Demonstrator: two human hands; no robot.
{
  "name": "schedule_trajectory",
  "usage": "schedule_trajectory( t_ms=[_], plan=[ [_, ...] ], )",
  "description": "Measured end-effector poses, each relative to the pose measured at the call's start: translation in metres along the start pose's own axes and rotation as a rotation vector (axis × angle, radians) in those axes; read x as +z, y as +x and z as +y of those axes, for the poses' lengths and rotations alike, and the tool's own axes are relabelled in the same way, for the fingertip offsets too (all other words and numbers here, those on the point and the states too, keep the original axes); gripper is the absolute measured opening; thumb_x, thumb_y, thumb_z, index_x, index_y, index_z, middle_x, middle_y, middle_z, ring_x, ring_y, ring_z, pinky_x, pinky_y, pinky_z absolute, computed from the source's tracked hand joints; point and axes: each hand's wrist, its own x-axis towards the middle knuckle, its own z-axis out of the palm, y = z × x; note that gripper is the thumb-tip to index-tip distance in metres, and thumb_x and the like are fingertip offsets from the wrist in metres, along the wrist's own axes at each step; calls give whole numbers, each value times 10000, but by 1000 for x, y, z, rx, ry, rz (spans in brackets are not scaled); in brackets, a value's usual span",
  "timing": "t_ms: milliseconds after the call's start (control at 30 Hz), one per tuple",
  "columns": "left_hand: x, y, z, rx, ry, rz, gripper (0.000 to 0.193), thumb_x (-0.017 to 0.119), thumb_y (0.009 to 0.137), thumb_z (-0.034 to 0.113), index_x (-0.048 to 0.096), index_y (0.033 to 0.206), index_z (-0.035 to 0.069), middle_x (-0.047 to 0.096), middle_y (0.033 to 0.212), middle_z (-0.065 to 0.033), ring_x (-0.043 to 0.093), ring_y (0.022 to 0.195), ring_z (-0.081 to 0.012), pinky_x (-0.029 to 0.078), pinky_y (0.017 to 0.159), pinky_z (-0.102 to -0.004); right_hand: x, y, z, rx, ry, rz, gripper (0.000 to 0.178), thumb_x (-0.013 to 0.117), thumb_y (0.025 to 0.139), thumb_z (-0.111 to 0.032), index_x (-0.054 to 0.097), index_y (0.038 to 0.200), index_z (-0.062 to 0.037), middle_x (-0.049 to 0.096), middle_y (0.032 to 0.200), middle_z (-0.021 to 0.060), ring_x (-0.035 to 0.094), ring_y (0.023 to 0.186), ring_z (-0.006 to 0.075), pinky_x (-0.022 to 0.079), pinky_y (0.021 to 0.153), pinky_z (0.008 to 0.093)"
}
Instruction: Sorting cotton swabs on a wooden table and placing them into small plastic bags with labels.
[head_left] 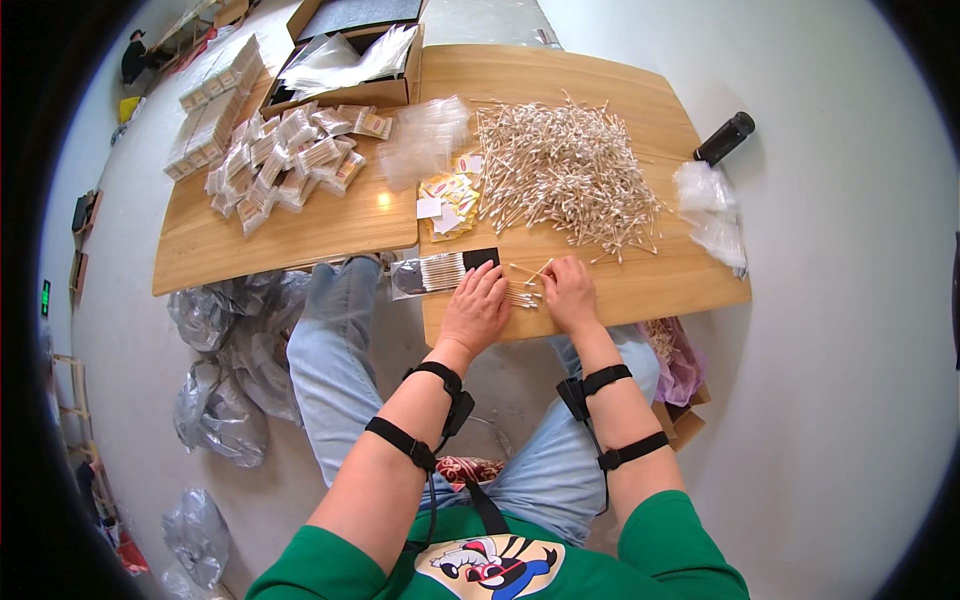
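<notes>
My left hand (476,310) lies with its fingers stretched out at the table's near edge, by the right end of a row of cotton swabs (443,272). The row sits side by side over a black pad (482,258), and a clear plastic bag (406,281) shows at its left end. To the right, my right hand (571,296) is closed in a pinch at a cotton swab (540,270) that slants out from its fingertips. More loose swabs (524,295) rest between the two hands, partly hidden by my left fingers.
A big heap of cotton swabs (565,170) covers the table's right half. Left of it are small printed cards (449,207), flat clear bags (425,140), filled swab packs (290,160) and a box of bags (345,65). A black bottle (725,138) stands at the right edge.
</notes>
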Motion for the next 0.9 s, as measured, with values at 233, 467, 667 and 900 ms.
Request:
schedule_trajectory(
  t_ms=[233,467,667,900],
  plan=[
    [-5,-1,0,-8,9,-25,356,631,879,196,589,1208,66,538,1381,-108,436,1365,-290,344,1133,-462,0,8,-11,-16,-36,70,87,695,805,-95,622,852,-92,590,912,96,576,915,314,481,785,444],
    [2,1,1,44,82,-3,457,604,894,239,567,1319,74,501,1447,-103,397,1408,-256,270,1176,-455,-5,16,-4,-93,62,35,104,706,782,-79,668,876,-99,610,924,78,583,963,300,482,824,422],
    [-1,-1,-3,16,52,-42,414,609,895,235,597,1282,90,533,1411,-108,417,1391,-269,295,1164,-465,-18,6,14,58,66,-56,54,706,780,-83,662,811,-83,609,870,85,587,928,305,486,814,420],
    [-8,1,2,43,20,-23,420,611,892,233,588,1287,92,522,1418,-119,426,1380,-289,313,1156,-466,7,10,-11,-15,64,-26,47,702,802,-93,661,812,-74,629,854,108,602,872,321,491,806,432]
  ],
)
